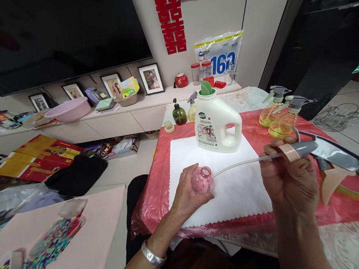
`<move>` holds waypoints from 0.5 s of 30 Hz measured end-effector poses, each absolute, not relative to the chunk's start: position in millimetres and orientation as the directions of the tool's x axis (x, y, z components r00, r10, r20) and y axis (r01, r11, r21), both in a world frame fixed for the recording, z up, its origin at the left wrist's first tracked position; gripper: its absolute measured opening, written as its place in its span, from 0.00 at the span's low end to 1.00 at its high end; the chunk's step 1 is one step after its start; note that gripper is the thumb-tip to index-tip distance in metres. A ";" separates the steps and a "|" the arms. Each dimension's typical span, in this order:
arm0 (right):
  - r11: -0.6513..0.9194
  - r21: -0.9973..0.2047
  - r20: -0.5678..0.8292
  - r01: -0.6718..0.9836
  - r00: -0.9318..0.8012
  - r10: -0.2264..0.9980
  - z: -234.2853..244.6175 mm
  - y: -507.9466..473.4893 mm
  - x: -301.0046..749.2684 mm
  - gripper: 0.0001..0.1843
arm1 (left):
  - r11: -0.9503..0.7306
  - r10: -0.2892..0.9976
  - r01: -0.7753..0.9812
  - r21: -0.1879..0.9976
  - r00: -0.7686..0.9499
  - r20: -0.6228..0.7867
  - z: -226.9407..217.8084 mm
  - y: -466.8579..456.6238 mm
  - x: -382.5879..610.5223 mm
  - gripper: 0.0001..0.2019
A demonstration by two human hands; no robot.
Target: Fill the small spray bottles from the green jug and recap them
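My left hand (190,194) is wrapped round a small clear pink bottle (202,185) that has an uncapped mouth. In my right hand (290,173) is a spray pump head (300,149), grey with a rose-gold collar, gripped at the collar. From it a thin clear tube (244,162) stretches left, its tip close to the bottle's mouth and outside it. Both hands are above a white scallop-edged mat (228,200). Behind them on the mat stands a big white jug (210,125) with a handle and a green piece (206,88) in its open neck.
Two spray bottles (276,109) with yellow liquid stand at the right on the red table cover (152,192). A green pump bottle (179,114) and a small cap (168,127) are behind. Left, a pink table (97,235) holds colourful beads (49,245).
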State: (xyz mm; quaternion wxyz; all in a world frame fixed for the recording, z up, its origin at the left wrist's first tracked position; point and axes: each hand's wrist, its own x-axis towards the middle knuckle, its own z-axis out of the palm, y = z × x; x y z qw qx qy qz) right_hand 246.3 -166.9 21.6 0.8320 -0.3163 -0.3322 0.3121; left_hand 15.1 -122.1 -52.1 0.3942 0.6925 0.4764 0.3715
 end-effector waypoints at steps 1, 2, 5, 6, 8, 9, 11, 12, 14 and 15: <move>0.603 -0.743 0.351 -0.290 0.598 0.720 22.1 -168.2 244.8 0.21 | -0.250 0.949 0.380 0.891 0.281 0.146 -51.3 -122.3 16.0 0.47; 0.604 -0.748 0.354 -0.276 0.603 0.715 21.8 -169.2 243.2 0.21 | -0.263 0.944 0.394 0.881 0.293 0.150 -50.2 -122.5 16.8 0.47; 0.599 -0.746 0.377 -0.291 0.556 0.741 15.6 -169.8 238.4 0.21 | -0.290 0.935 0.436 0.852 0.319 0.154 -46.0 -122.9 19.2 0.47; 0.590 -0.748 0.380 -0.304 0.533 0.756 12.0 -169.1 236.9 0.20 | -0.296 0.933 0.444 0.846 0.324 0.156 -44.9 -122.9 20.0 0.47; 0.562 -0.772 0.380 -0.296 0.494 0.782 4.3 -167.2 234.0 0.20 | -0.309 0.929 0.441 0.843 0.332 0.166 -43.6 -122.8 21.1 0.46; 0.548 -0.789 0.379 -0.278 0.482 0.790 1.1 -166.2 232.7 0.19 | -0.313 0.926 0.435 0.844 0.335 0.171 -43.6 -122.5 21.4 0.46; 0.531 -0.809 0.377 -0.252 0.470 0.798 -2.5 -164.9 231.3 0.20 | -0.313 0.926 0.426 0.849 0.337 0.172 -44.6 -121.9 21.2 0.47; 0.531 -0.809 0.377 -0.251 0.471 0.797 -2.4 -164.7 231.4 0.20 | -0.308 0.927 0.424 0.852 0.335 0.168 -45.5 -121.6 20.9 0.47; 0.560 -0.790 0.388 -0.250 0.503 0.772 0.9 -165.2 233.8 0.19 | -0.296 0.930 0.422 0.857 0.332 0.157 -47.2 -121.2 20.1 0.48; 0.579 -0.780 0.399 -0.238 0.523 0.753 3.5 -165.8 236.0 0.19 | -0.292 0.930 0.420 0.859 0.333 0.154 -47.8 -121.1 19.8 0.48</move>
